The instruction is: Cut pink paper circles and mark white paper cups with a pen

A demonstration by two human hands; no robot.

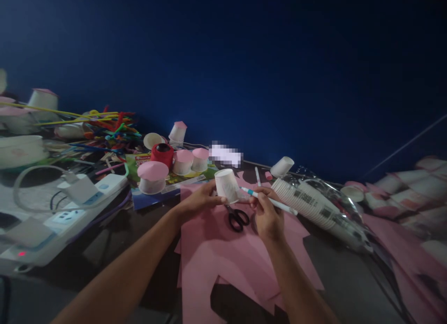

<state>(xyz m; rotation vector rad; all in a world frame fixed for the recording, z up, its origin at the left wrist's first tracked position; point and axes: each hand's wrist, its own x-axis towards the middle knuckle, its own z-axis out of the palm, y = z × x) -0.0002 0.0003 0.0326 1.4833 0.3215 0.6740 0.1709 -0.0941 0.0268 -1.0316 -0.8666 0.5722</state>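
A white paper cup [226, 185] is gripped by my left hand [200, 198], bottom end up and slightly tilted. In my right hand [268, 214] is a white marker [279, 204] with a blue band, its tip pointing at the cup's right side; whether it touches the cup I cannot tell. Beneath both hands lie cut sheets of pink paper [199, 249]. Black-handled scissors [238, 220] rest on the paper just below the cup, their blades partly hidden.
Left of my hands stand several cups with pink paper tops [152, 171] and a red round object [162, 155]. A power strip [66, 217] and coloured pipe cleaners [118, 124] are farther left. A bagged stack of paper cups [310, 205] lies to the right.
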